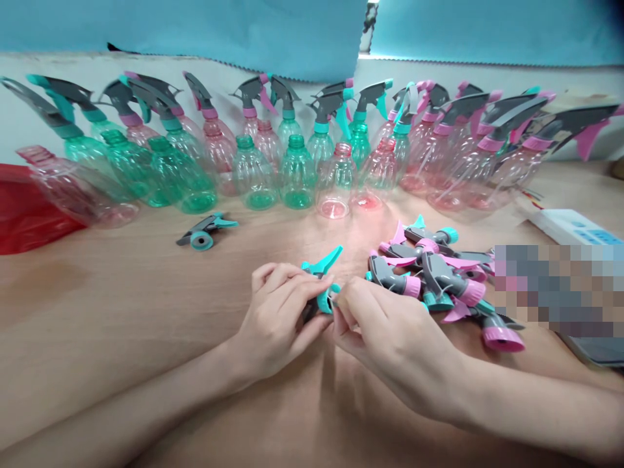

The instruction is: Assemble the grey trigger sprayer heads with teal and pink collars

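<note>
My left hand (277,312) is closed around a teal and grey spray trigger head (322,281) just above the wooden table (121,305). My right hand (385,331) pinches at the collar end of the same trigger head, fingers pressed together. What the right fingertips hold there is too small to make out. A pile of grey trigger heads (433,273) with pink and teal parts lies just right of my hands. One lone teal trigger head (205,233) lies to the upper left.
Several teal and pink plastic spray bottles (297,175) stand in a curved row along the back, some capped with triggers, some uncapped. A red bag (24,208) lies at far left. A white device (570,227) sits at right beside a blurred patch.
</note>
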The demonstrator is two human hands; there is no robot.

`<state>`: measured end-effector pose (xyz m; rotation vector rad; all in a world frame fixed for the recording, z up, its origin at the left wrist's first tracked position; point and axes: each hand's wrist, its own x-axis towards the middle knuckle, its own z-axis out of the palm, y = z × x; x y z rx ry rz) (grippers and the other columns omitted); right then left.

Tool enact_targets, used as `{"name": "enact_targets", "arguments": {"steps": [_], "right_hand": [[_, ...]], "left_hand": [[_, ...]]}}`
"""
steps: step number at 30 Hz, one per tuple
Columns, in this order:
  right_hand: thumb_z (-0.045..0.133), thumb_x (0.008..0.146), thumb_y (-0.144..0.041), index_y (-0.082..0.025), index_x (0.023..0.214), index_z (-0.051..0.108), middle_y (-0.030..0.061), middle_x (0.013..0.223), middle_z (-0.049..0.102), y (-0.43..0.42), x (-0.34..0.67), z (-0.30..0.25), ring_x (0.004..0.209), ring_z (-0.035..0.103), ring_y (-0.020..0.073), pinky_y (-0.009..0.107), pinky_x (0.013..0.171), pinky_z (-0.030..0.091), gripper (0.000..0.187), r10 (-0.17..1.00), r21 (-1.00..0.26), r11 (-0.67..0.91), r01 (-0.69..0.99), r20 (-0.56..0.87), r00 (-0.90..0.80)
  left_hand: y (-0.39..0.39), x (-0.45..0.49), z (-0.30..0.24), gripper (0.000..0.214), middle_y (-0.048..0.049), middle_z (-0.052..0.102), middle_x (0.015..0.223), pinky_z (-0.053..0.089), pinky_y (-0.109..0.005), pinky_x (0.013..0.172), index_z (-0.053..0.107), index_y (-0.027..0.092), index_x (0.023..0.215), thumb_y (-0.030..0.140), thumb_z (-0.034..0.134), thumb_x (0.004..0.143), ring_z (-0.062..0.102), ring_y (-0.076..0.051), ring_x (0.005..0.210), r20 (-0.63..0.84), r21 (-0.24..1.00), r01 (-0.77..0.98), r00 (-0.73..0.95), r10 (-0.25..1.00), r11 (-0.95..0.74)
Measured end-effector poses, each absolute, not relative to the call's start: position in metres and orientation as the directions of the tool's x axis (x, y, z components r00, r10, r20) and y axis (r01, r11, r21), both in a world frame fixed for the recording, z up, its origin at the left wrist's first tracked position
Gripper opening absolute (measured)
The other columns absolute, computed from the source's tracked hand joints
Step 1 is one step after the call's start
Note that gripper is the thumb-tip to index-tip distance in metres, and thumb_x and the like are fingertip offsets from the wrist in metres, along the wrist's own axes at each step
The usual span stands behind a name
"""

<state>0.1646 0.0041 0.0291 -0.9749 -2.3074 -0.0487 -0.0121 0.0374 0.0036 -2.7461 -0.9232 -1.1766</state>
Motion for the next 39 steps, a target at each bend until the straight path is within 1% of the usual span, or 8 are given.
{"name": "enact_targets", "arguments": {"steps": [5,8,11,14,17,24,30,39], "right_hand": [[0.046,0.079,-0.002,-0.022,0.075,0.037,-0.0045,0.062,0.041,0.007,0.171,0.034,0.05,0.04,0.0101,0.024,0.043,0.03,0.022,0.638,-0.194,0.702,0.685,0.597,-0.486],[0.051,0.079,-0.008,-0.024,0.073,0.032,-0.0059,0.058,0.041,0.017,0.183,0.048,0.046,0.041,0.0103,0.025,0.043,0.03,0.026,0.723,-0.219,0.529,0.82,0.621,-0.301],[0.059,0.074,-0.01,-0.025,0.072,0.027,-0.0042,0.062,0.053,0.027,0.193,0.065,0.05,0.05,0.0102,0.023,0.045,0.038,0.035,0.836,-0.468,0.435,0.77,0.527,-0.152],[0.062,0.073,-0.012,-0.025,0.07,0.027,-0.0031,0.066,0.059,0.032,0.196,0.073,0.052,0.055,0.0103,0.022,0.042,0.039,0.037,0.911,-0.671,0.399,0.625,0.367,-0.188],[0.062,0.075,-0.014,-0.024,0.071,0.03,-0.0042,0.068,0.058,0.034,0.194,0.072,0.056,0.054,0.0095,0.021,0.044,0.04,0.033,0.93,-0.773,0.359,0.523,0.251,-0.268],[0.063,0.078,-0.015,-0.023,0.072,0.033,-0.0066,0.07,0.057,0.035,0.195,0.072,0.057,0.05,0.0056,0.018,0.046,0.037,0.031,0.928,-0.86,0.307,0.407,0.174,-0.33],[0.061,0.081,-0.016,-0.023,0.072,0.033,-0.0056,0.07,0.058,0.031,0.186,0.064,0.062,0.057,0.008,0.019,0.047,0.038,0.03,0.907,-0.925,0.23,0.302,0.092,-0.41],[0.061,0.079,-0.015,-0.022,0.072,0.041,-0.0023,0.074,0.066,0.032,0.186,0.061,0.064,0.061,0.0114,0.024,0.054,0.046,0.023,0.896,-0.771,0.421,0.477,0.271,-0.352]], "left_hand": [[0.035,-0.013,0.004,0.023,-0.0055,0.071,0.092,0.035,-0.04,0.08,0.054,0.018,0.109,0.024,0.058,0.087,0.059,-0.022,0.085,0.692,0.229,0.513,0.511,0.509,-0.827],[0.033,-0.015,0.003,0.028,-0.0037,0.07,0.091,0.034,-0.041,0.082,0.054,0.021,0.109,0.029,0.064,0.084,0.059,-0.022,0.085,0.669,0.267,0.525,0.503,0.547,-0.808],[0.033,-0.016,0.002,0.027,-0.0026,0.069,0.092,0.034,-0.04,0.085,0.055,0.022,0.108,0.031,0.064,0.085,0.059,-0.021,0.086,0.611,0.332,0.54,0.501,0.613,-0.773],[0.036,-0.016,0.004,0.025,-0.0017,0.068,0.094,0.036,-0.038,0.084,0.055,0.022,0.106,0.03,0.065,0.085,0.057,-0.02,0.087,0.586,0.401,0.551,0.46,0.667,-0.732],[0.038,-0.016,0.005,0.028,-0.0013,0.067,0.098,0.038,-0.036,0.085,0.054,0.023,0.109,0.023,0.066,0.084,0.056,-0.019,0.091,0.579,0.44,0.535,0.446,0.683,-0.722],[0.038,-0.015,0.006,0.029,-0.0018,0.068,0.097,0.041,-0.037,0.083,0.054,0.023,0.108,0.028,0.067,0.083,0.056,-0.019,0.09,0.576,0.467,0.503,0.451,0.682,-0.727],[0.038,-0.015,0.007,0.028,-0.0041,0.068,0.096,0.045,-0.037,0.081,0.054,0.022,0.108,0.031,0.066,0.084,0.058,-0.02,0.088,0.613,0.449,0.485,0.444,0.653,-0.751],[0.037,-0.015,0.006,0.031,-0.0041,0.068,0.096,0.045,-0.036,0.079,0.054,0.023,0.11,0.034,0.066,0.084,0.058,-0.019,0.088,0.627,0.429,0.462,0.466,0.624,-0.776]]}}
